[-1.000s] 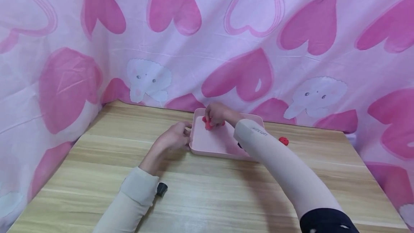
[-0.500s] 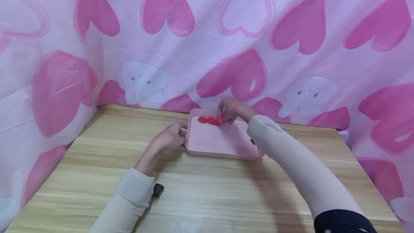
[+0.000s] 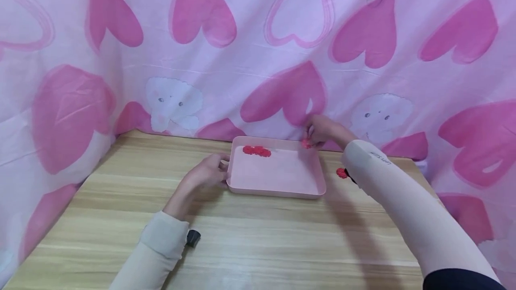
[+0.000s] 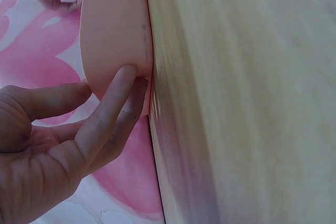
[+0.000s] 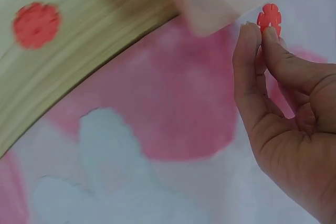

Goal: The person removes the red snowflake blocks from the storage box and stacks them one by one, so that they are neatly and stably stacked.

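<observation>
Two hands at a pink tray (image 3: 278, 189) on a wooden table (image 3: 258, 245).
Head view: left hand (image 3: 207, 174) grips the tray's left rim; right hand (image 3: 320, 131) pinches a red flower piece (image 3: 306, 143) over the far right corner. Left wrist view: fingers (image 4: 113, 98) curl against the rim. Right wrist view: fingertips (image 5: 251, 32) squeeze the piece.

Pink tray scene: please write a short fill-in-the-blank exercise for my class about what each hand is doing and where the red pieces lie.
1. The left hand holds the ____ edge of the pink tray.
2. The right hand pinches a small ____ flower-shaped piece.
3. A joined row of red pieces lies ____ the tray.
4. A lone red piece lies on the ____ table.

Missing words: left; red; inside; wooden
</observation>
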Available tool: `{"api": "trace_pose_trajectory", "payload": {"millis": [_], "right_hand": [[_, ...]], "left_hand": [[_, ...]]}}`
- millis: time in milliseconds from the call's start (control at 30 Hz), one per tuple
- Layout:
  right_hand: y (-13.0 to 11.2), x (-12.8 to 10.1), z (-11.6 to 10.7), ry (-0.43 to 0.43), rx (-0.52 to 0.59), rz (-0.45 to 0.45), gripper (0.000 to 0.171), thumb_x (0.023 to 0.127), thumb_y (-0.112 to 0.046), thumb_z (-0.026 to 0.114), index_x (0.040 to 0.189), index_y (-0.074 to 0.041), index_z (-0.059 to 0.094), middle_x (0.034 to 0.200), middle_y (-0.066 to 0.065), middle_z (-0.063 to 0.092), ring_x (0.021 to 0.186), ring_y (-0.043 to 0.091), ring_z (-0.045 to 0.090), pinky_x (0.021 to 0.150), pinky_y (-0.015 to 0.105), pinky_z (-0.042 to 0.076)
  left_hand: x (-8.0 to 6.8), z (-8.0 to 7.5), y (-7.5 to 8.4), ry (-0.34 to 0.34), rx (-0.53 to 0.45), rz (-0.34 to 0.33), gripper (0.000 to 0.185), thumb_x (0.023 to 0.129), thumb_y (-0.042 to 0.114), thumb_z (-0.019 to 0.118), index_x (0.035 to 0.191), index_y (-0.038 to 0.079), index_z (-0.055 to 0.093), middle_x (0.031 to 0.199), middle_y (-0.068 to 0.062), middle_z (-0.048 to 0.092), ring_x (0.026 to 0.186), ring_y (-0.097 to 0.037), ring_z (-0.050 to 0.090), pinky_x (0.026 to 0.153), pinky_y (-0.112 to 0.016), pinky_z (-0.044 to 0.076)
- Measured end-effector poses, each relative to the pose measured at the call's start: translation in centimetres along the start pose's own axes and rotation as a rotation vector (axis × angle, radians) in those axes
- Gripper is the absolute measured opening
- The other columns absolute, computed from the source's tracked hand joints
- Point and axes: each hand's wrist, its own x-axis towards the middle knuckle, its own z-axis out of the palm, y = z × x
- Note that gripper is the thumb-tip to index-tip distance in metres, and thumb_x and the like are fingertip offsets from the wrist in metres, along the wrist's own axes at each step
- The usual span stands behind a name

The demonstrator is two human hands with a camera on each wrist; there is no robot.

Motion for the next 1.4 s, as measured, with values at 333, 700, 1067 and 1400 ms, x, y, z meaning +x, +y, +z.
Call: {"api": "trace_pose_trajectory", "payload": {"millis": [333, 700, 1067, 1400], "right_hand": [[4.8, -3.0, -1.4, -0.051, 0.108, 0.126, 0.011, 0.093, 0.011, 0.07, 0.102, 0.008, 0.064, 0.09, 0.018, 0.074, 0.07, 0.019, 0.069, 0.071, 0.041, 0.071], [9.3, -5.1, -0.4, -0.207, 0.141, 0.232, 0.009, 0.095, 0.009, 0.069, 0.103, 0.008, 0.064, 0.098, 0.015, 0.064, 0.075, 0.015, 0.068, 0.073, 0.034, 0.07], [10.7, -5.7, 1.2, -0.225, 0.152, 0.264, 0.007, 0.097, 0.008, 0.068, 0.101, 0.004, 0.065, 0.097, 0.016, 0.068, 0.077, 0.015, 0.069, 0.073, 0.033, 0.07], [11.4, -5.4, 2.2, -0.174, 0.116, 0.273, 0.017, 0.09, 0.0, 0.075, 0.105, 0.005, 0.068, 0.087, 0.009, 0.072, 0.071, 0.015, 0.071, 0.067, 0.032, 0.068]], "left_hand": [[-0.2, 0.0, 0.0, -0.022, -0.047, 0.002, 0.058, 0.099, -0.014, 0.051, 0.156, -0.013, 0.039, 0.133, -0.036, 0.06, 0.109, -0.038, 0.071, 0.087, -0.041, 0.07], [0.0, 0.1, 0.1, -0.02, -0.042, 0.0, 0.058, 0.1, -0.014, 0.052, 0.156, -0.014, 0.038, 0.131, -0.037, 0.06, 0.104, -0.034, 0.072, 0.086, -0.041, 0.07], [0.0, 0.1, 0.0, -0.014, -0.038, 0.003, 0.058, 0.1, -0.014, 0.053, 0.156, -0.014, 0.038, 0.13, -0.036, 0.06, 0.103, -0.034, 0.072, 0.085, -0.04, 0.07], [-0.1, 0.2, 0.0, -0.013, -0.066, 0.019, 0.059, 0.099, -0.016, 0.051, 0.156, -0.016, 0.037, 0.129, -0.037, 0.059, 0.102, -0.035, 0.072, 0.084, -0.041, 0.07]]}}
